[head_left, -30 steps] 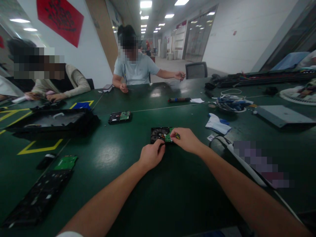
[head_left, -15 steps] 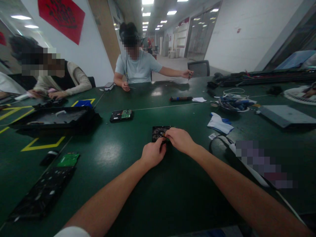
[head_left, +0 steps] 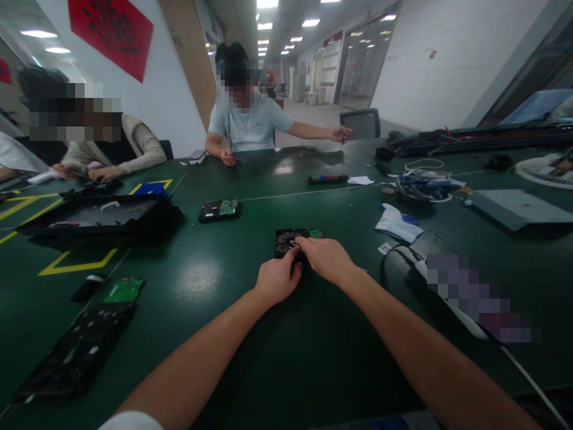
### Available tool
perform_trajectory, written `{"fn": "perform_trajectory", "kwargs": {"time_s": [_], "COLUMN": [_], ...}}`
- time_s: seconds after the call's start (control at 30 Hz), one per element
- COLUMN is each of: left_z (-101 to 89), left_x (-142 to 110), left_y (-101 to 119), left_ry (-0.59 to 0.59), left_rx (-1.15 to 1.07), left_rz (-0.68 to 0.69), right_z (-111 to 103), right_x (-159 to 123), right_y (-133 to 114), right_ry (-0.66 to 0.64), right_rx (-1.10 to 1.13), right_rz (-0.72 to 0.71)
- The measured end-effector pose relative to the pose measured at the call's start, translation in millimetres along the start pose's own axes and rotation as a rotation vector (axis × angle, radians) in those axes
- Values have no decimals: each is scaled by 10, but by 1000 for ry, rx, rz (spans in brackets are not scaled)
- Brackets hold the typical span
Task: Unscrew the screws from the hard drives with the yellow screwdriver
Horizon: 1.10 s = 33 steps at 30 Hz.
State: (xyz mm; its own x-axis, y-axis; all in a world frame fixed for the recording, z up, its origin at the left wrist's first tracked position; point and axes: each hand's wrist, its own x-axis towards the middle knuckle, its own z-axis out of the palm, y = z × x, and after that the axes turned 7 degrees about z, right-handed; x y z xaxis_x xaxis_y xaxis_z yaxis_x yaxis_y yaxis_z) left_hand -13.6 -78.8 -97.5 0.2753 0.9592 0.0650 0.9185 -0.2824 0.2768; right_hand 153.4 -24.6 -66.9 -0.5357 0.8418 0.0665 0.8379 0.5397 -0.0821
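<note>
A black hard drive (head_left: 283, 237) with a bit of green circuit board at its far right corner lies on the dark green table in front of me. My left hand (head_left: 278, 279) grips its near edge, thumb and fingers bent together there. Over the drive's right part, my right hand (head_left: 326, 258) reaches in from the right with its fingers closed near the middle. Whatever those fingertips pinch, if anything, is hidden. Both hands cover the near right side of the drive.
Further off lies a second hard drive (head_left: 219, 210). Several drives lie at left, by a black tray (head_left: 102, 218). A glove (head_left: 397, 223), a bowl of gloves (head_left: 425, 185), a silver box (head_left: 521, 209) and a cable are at right. Two co-workers sit opposite.
My right hand has shifted slightly left and its wrist has turned, so the green circuit board corner now shows beyond it. My left hand stays in place on the hard drive.
</note>
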Motion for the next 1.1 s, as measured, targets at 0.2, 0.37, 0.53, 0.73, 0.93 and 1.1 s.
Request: {"fn": "perform_trajectory", "kwargs": {"time_s": [0.2,0.37,0.53,0.73,0.93,1.1], "left_z": [2,-5,-25,-24,-27,-14], "left_x": [2,9,17,10,6,8], "left_y": [-7,6,53,47,28,19], "left_ry": [-22,-35,-79,-65,-57,-42], "left_rx": [42,45,75,116,97,71], "left_rz": [2,-5,-17,-3,37,18], "right_z": [17,-15,56,118,77,92], "right_x": [-66,-143,-158,-149,-161,-167], "right_y": [35,194,291,161,116,145], "right_ry": [34,84,123,115,76,79], "right_rx": [52,115,156,196,177,169], "right_rz": [33,96,108,66,85,60]}}
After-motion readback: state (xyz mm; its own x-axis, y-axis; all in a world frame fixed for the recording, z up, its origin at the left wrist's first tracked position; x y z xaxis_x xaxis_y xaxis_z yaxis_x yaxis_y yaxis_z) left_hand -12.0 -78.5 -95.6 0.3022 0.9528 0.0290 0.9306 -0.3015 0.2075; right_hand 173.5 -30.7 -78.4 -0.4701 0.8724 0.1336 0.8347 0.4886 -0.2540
